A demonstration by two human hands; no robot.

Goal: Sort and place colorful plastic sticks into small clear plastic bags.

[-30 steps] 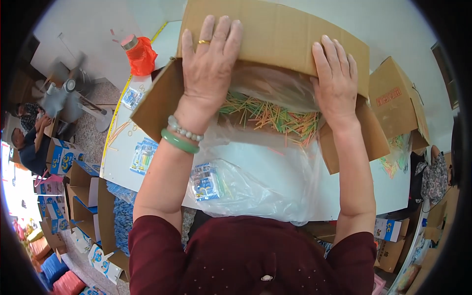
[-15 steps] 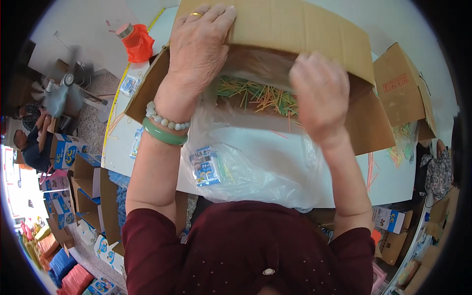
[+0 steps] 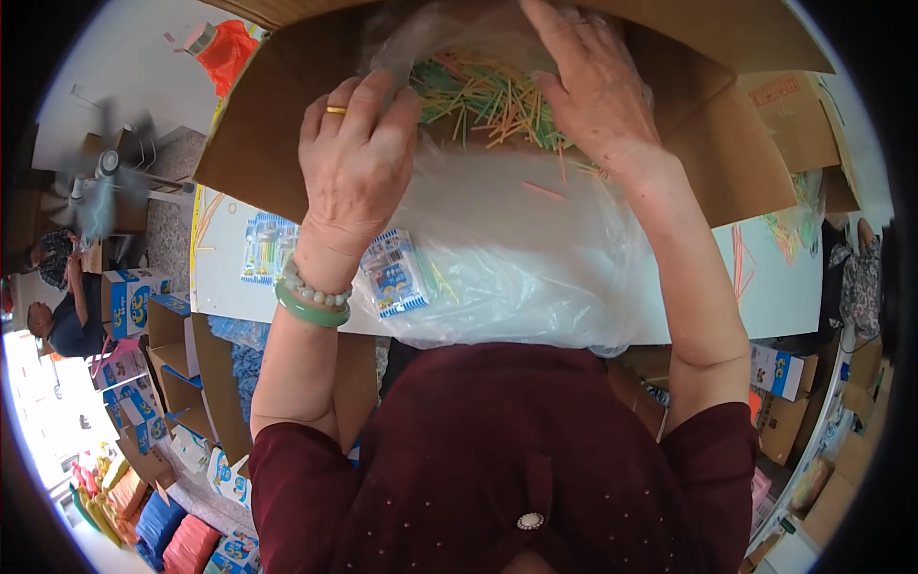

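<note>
A large cardboard box point(image 3: 712, 158) lies before me with its opening toward me. Thin green, orange and pink sticks point(image 3: 497, 100) are heaped inside, in a clear plastic bag point(image 3: 516, 297) that spills out over the white table. At the opening's left, my left hand point(image 3: 359, 158) has its fingers curled closed on the bag's film. My right hand point(image 3: 598, 91) reaches into the box beside the sticks, thumb and index finger apart, against the film. Near my left wrist lies a blue-and-white packet point(image 3: 394, 275), partly on the bag. One pink stick point(image 3: 543, 190) lies loose in front of the heap.
More blue-and-white packets point(image 3: 268, 251) lie on the table's left. A bottle in a red bag point(image 3: 228, 55) stands beyond them. Another cardboard box point(image 3: 798, 120) with coloured sticks stands right. Open boxes point(image 3: 182, 383) fill the left floor. Two people sit farther left, near a fan point(image 3: 100, 187).
The box's upper flap has lifted away from me, exposing the inside. My left hand has left that flap and come down to the bag's film. My right hand has moved farther into the box.
</note>
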